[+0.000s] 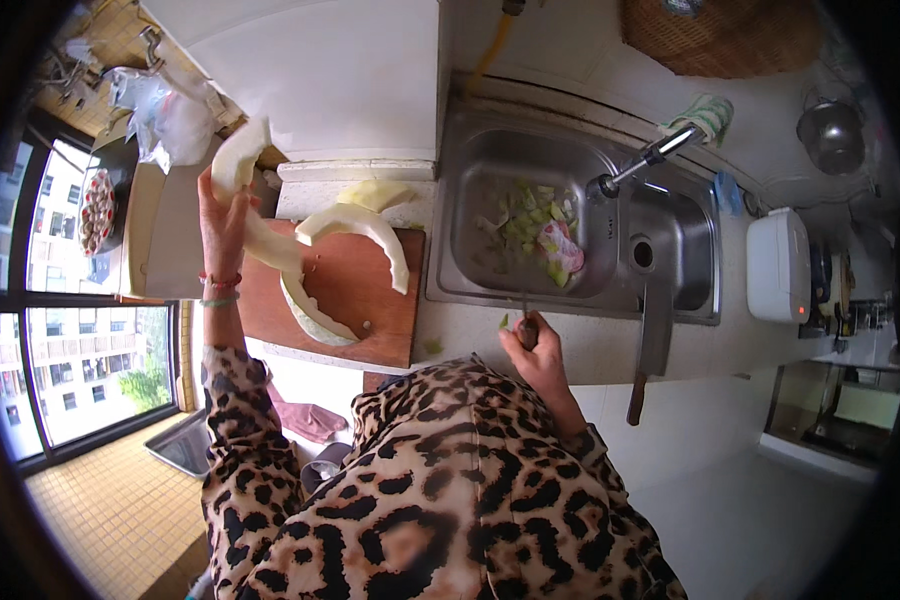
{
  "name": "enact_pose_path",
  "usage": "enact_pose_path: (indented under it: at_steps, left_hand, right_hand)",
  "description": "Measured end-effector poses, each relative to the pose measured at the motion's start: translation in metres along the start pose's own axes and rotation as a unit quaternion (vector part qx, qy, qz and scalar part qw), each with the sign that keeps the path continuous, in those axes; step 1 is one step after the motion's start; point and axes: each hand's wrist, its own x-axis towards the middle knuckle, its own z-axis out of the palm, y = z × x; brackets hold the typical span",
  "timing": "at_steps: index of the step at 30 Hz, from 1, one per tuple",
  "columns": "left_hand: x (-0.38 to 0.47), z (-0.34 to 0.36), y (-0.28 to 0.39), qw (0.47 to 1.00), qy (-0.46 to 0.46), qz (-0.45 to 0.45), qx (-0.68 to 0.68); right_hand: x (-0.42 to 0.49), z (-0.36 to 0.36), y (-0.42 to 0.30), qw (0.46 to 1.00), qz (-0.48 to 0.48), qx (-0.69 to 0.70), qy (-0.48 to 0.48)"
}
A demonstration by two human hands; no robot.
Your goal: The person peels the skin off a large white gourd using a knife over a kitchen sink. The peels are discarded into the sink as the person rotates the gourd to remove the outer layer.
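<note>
My left hand (225, 214) grips a peeled, curved slice of pale melon (270, 244), probably winter melon, above the left part of a wooden cutting board (360, 315). Part of the slice is hidden behind my fingers. On the board lies another curved slice with pale green rind (311, 315). A peeled white arc (375, 225) rests toward the board's back, with a yellowish piece (375, 195) behind it. At the sink's front edge, my right hand (536, 349) is closed around the dark handle of a small knife (526, 335); its thin blade is hard to make out. A green peel scrap (504, 321) shows beside my fingers.
Green peelings (525, 221) and a pink-and-white crumpled wrapper (561, 246) lie in the left basin of the steel sink (465, 165). A faucet (645, 161) reaches over it. A cleaver (654, 330) spans the front rim, its handle overhanging the counter. A white appliance (780, 266) stands right.
</note>
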Motion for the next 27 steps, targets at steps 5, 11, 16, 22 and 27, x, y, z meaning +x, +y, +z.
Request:
enact_pose_path:
  at_steps: [5, 11, 16, 22, 27]
  left_hand:
    - [-0.078, 0.075, 0.097, 0.942, -0.094, -0.230, -0.226]
    - [-0.147, 0.169, 0.106, 0.742, -0.233, -0.387, -0.495]
    - [-0.154, 0.195, 0.131, 0.759, -0.276, -0.334, -0.487]
    - [-0.176, 0.203, 0.090, 0.679, -0.281, -0.389, -0.555]
    - [-0.162, 0.206, 0.080, 0.735, -0.303, -0.378, -0.474]
  right_hand:
    - [0.009, -0.022, -0.016, 0.997, -0.078, -0.005, 0.009]
    - [0.009, -0.047, -0.021, 0.998, 0.006, 0.058, -0.037]
    - [-0.001, -0.060, -0.044, 0.998, -0.002, 0.060, -0.021]
    - [-0.020, -0.060, -0.045, 0.996, 0.010, -0.081, -0.030]
    - [-0.038, -0.059, -0.069, 0.976, -0.025, -0.181, -0.117]
